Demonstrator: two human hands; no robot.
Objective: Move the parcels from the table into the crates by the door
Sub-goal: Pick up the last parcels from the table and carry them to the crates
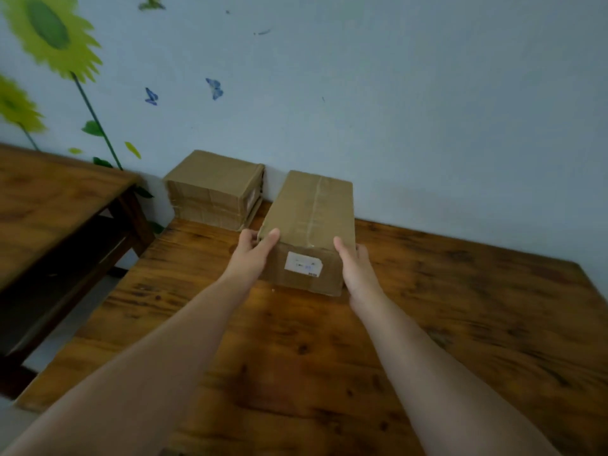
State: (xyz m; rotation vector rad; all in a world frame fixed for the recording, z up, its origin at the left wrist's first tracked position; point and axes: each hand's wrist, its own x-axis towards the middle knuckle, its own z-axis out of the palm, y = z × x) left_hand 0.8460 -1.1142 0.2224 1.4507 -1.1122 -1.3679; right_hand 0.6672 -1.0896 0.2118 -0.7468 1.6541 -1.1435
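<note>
A long brown cardboard parcel (309, 222) with a white label on its near end lies on the wooden table (427, 324), its far end against the wall. My left hand (251, 255) grips its left near corner, thumb on the top edge. My right hand (357, 268) holds the right side, thumb on top and fingers behind the box. A second, squarer cardboard parcel (214, 189) stands at the table's back left corner, just left of the long one. No crates are in view.
A blue wall with sunflower and butterfly stickers (49, 34) rises directly behind the table. A second dark wooden table (49, 205) stands to the left across a narrow gap of floor.
</note>
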